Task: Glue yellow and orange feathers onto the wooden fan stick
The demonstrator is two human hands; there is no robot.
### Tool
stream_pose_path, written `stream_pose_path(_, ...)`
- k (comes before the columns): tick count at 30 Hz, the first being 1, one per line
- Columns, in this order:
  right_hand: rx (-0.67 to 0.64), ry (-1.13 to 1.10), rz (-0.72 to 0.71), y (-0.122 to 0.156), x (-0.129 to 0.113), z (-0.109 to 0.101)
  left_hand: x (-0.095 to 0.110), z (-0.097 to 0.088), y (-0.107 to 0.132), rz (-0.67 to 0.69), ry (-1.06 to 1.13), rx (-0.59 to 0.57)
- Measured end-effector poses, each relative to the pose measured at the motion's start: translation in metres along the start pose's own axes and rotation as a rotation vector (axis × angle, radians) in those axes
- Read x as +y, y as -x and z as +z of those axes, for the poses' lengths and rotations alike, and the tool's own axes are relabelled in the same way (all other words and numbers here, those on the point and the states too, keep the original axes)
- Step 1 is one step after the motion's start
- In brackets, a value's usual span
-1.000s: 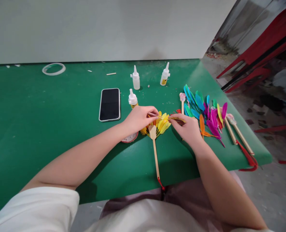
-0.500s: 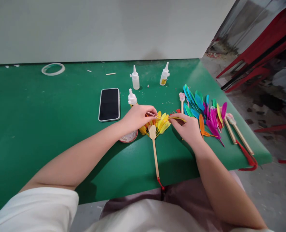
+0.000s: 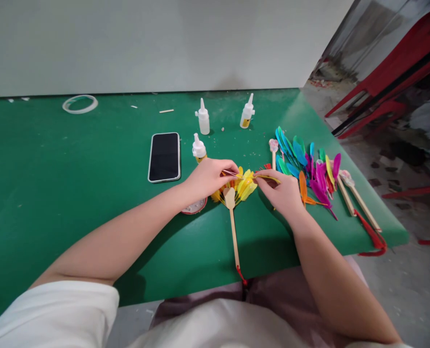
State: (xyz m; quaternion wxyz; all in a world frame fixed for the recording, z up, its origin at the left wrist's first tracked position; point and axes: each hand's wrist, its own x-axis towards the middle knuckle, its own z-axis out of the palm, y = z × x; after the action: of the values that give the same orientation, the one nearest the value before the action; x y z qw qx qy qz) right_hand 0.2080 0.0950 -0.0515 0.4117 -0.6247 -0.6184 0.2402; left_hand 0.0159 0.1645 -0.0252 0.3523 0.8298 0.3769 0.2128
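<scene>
Left grip (image 3: 209, 178) pinching tweezers (image 3: 232, 173), right grip (image 3: 282, 193) pinching yellow feather (image 3: 267, 178); three glue bottles (image 3: 203, 117).

Left hand (image 3: 208, 178) pinching slim metal tweezers (image 3: 232, 173) above half-built fan of yellow and orange feathers on a wooden stick (image 3: 233, 227). Right hand (image 3: 282, 192) at its 3 o'clock, gripping a yellow feather (image 3: 269, 178) tip toward the tweezers. Black smartphone (image 3: 164, 156) at 10 o'clock on green felt table (image 3: 55, 164). Three white glue bottles (image 3: 203, 117) at 12. Loose pile of multicoloured feathers (image 3: 309, 169) at 3.
</scene>
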Motion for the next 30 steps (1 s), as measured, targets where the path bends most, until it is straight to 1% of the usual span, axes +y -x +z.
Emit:
stream_pose_path(10,0.023,0.049,-0.004,-0.0007,0.0022,-0.0005,-0.0017,0.0003,-0.0002,-0.001,0.028,-0.004)
stream_pose_path(16,0.03,0.055,0.006,-0.0011,0.003,-0.0001,-0.0032,-0.0052,-0.0017,0.029,0.042,0.017)
stream_pose_path(20,0.034,0.021,0.022,-0.0009,0.0029,0.0001,-0.0037,-0.0074,-0.0019,0.039,0.037,0.018)
stream_pose_path(25,0.035,-0.052,0.056,-0.0008,0.0029,0.0001,-0.0045,-0.0046,-0.0015,0.025,0.035,-0.002)
stream_pose_path(30,0.042,-0.066,0.071,-0.001,0.0029,-0.0001,-0.0056,-0.0032,-0.0013,0.031,0.027,0.001)
